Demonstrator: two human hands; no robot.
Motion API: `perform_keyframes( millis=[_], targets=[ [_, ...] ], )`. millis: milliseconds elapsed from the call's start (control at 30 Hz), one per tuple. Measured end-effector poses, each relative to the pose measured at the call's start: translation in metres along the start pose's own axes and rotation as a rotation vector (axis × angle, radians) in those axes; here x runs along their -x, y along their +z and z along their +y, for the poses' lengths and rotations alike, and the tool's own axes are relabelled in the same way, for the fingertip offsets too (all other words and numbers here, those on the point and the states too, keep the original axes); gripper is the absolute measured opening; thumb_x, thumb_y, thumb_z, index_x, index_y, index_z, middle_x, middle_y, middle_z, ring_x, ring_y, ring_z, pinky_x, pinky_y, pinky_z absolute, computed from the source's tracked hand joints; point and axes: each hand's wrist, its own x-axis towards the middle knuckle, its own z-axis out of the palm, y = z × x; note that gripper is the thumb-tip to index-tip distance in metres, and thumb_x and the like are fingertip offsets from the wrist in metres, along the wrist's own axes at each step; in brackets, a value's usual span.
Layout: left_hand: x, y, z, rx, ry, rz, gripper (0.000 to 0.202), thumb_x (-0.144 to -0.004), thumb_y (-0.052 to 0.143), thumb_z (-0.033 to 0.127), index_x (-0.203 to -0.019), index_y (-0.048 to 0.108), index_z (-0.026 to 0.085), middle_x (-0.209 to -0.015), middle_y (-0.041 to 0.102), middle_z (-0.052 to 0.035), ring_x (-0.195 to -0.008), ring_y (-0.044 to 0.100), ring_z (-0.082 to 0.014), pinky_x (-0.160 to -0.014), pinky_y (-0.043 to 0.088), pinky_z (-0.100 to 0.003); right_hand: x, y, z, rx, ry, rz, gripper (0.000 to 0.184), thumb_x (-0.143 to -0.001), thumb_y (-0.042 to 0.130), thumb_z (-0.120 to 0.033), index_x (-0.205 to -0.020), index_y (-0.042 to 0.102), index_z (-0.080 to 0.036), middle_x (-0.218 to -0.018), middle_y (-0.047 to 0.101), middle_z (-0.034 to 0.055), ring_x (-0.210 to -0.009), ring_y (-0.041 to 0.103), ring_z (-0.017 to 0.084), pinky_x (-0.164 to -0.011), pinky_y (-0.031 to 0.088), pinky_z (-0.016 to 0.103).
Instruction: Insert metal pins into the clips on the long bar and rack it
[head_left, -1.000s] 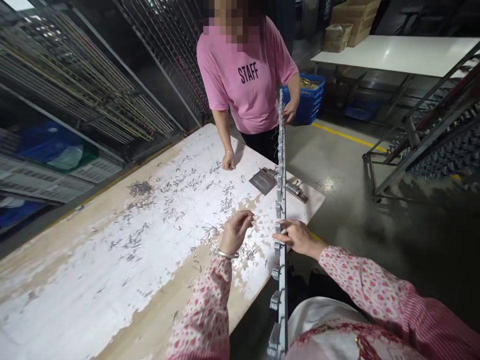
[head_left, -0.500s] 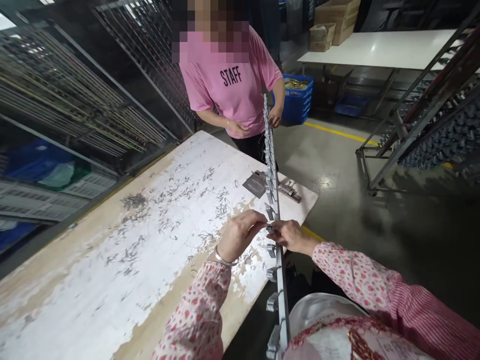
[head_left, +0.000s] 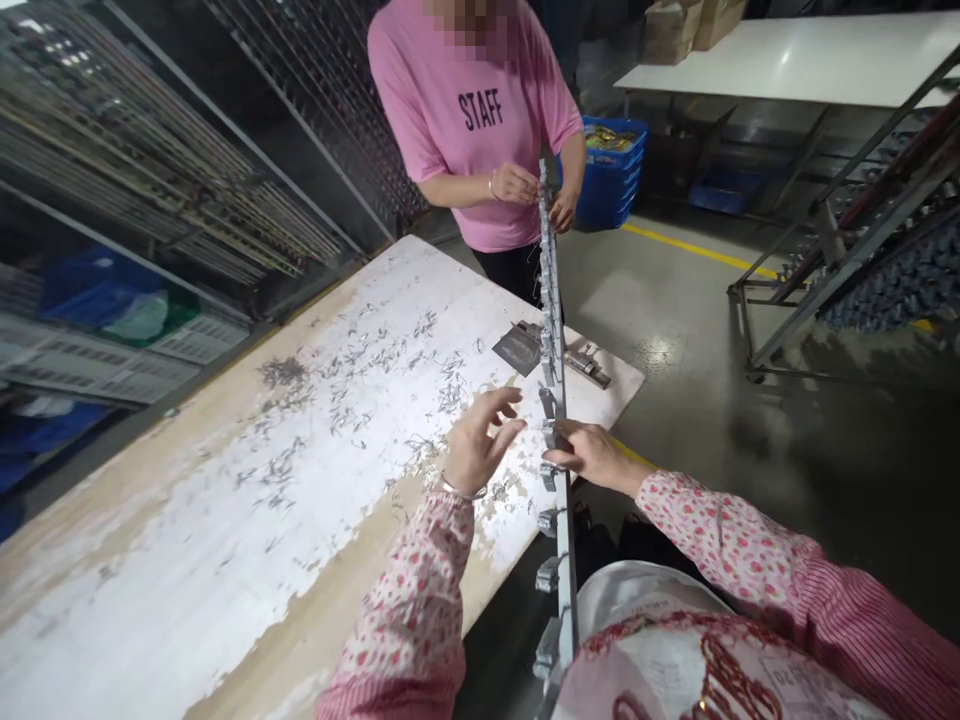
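A long grey metal bar [head_left: 567, 560] runs away from my body past the table's edge. Small grey metal parts [head_left: 547, 574] hang along its left side, closely packed toward the far end. My right hand [head_left: 596, 457] is closed around the bar, thumb and fingers against one of the parts; its exact grip on that part is partly hidden. Left of the bar, apart from it, my left hand [head_left: 480, 442] is raised over the table with thumb and fingers spread and nothing visible in them.
Loose wire hooks [head_left: 285, 372] lie scattered over the worn white table [head_left: 150, 600]. A flat dark plate and a metal fixture [head_left: 586, 366] rest near its far corner. Opposite, a co-worker in a pink shirt [head_left: 480, 130] handles the bar's far end. Racks [head_left: 825, 250] stand right and left.
My left hand has come away from the part on the bar and its fingers have opened. My right hand stays at the bar. The co-worker's hand has risen to the bar's far end.
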Motion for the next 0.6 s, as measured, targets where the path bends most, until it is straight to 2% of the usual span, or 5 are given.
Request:
perform_keyframes(
  millis=[100, 200, 333, 467, 600],
  targets=[
    [0.053, 0.041, -0.038, -0.117, -0.564, -0.108, 0.022, -0.091, 0.052, 0.034, -0.100, 0.063, 0.016, -0.082, 0.066, -0.0045, -0.074, 0.062, -0.0147, -0.072, 0.049, -0.027, 0.021, -0.003, 0.003, -0.177, 0.003, 0.201, 0.026, -0.091, 0.056, -0.039, -0.106, 0.057, -0.018, -0.095, 0.063, 0.0055, -0.069, 0.059, 0.012, -0.067, 0.047, 0.025],
    [0.112, 0.089, -0.055, -0.101, -0.706, -0.296, 0.013, -0.075, 0.071, 0.023, -0.081, 0.064, 0.015, -0.059, 0.058, 0.0007, -0.058, 0.059, -0.0144, -0.060, 0.046, -0.025, 0.042, -0.008, 0.002, -0.246, -0.016, 0.261, 0.017, -0.091, 0.056, -0.035, -0.095, 0.059, -0.019, -0.087, 0.063, 0.0038, -0.067, 0.059, 0.012, -0.062, 0.047, 0.024],
    [0.156, 0.132, -0.051, -0.126, -0.797, -0.332, 0.009, -0.077, 0.065, 0.022, -0.076, 0.060, 0.014, -0.059, 0.055, -0.0013, -0.065, 0.062, -0.0191, -0.062, 0.043, -0.027, 0.053, -0.010, -0.008, -0.319, -0.099, 0.061, 0.028, -0.090, 0.056, -0.038, -0.111, 0.056, -0.019, -0.096, 0.063, 0.0051, -0.064, 0.058, 0.011, -0.057, 0.046, 0.023],
    [0.159, 0.137, -0.049, -0.117, -0.847, -0.306, 0.008, -0.078, 0.058, 0.017, -0.071, 0.058, 0.013, -0.063, 0.057, -0.0064, -0.070, 0.063, -0.0235, -0.066, 0.044, -0.029, 0.053, -0.007, -0.015, -0.232, -0.125, 0.050, 0.035, -0.089, 0.058, -0.043, -0.115, 0.052, -0.020, -0.098, 0.063, 0.0054, -0.064, 0.057, 0.011, -0.059, 0.046, 0.023],
    [0.143, 0.113, -0.054, -0.057, -0.836, -0.230, 0.015, -0.082, 0.053, 0.020, -0.072, 0.061, 0.013, -0.064, 0.063, -0.0088, -0.067, 0.065, -0.0235, -0.067, 0.048, -0.032, 0.046, -0.003, -0.018, -0.088, -0.045, 0.120, 0.038, -0.090, 0.055, -0.049, -0.111, 0.053, -0.018, -0.097, 0.062, 0.0065, -0.067, 0.058, 0.013, -0.067, 0.048, 0.026]
  ],
)
